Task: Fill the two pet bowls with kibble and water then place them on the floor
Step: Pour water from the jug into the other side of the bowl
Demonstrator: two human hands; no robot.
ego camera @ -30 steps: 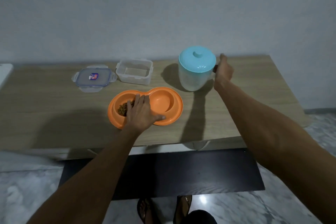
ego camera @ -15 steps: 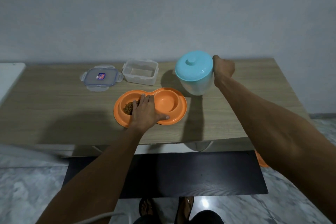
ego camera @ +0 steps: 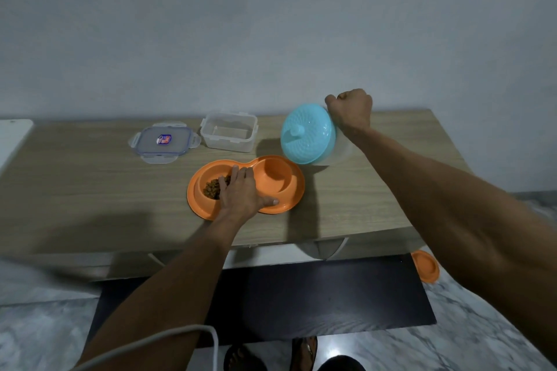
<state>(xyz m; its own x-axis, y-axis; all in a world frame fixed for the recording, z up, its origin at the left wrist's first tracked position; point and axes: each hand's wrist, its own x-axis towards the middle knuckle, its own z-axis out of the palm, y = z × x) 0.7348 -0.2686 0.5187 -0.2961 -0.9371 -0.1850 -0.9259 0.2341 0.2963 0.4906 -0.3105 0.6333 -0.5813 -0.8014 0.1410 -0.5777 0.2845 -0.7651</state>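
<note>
The water step is in hand. The right hand (ego camera: 351,110), closed in a fist around what must be the handle (hidden behind it), tips the jug (ego camera: 310,135) so its blue lid faces the camera, leaning toward 8 o'clock over the orange double bowl (ego camera: 245,185). No water shows in the right well yet; the left well already holds kibble (ego camera: 212,188). The left hand (ego camera: 241,193) lies flat and open across the middle of the bowl, pinning it to the tabletop (ego camera: 90,184) without gripping anything.

Next, I judge, the jug needs more tilt with its spout lined up over the right well, poured slowly so nothing splashes onto the kibble.

At 10 o'clock from the bowl lie a lid (ego camera: 164,141) and an empty clear box (ego camera: 229,135), well clear of the pour. The left fingers, just beside the right well, are the likeliest thing to get wet.
</note>
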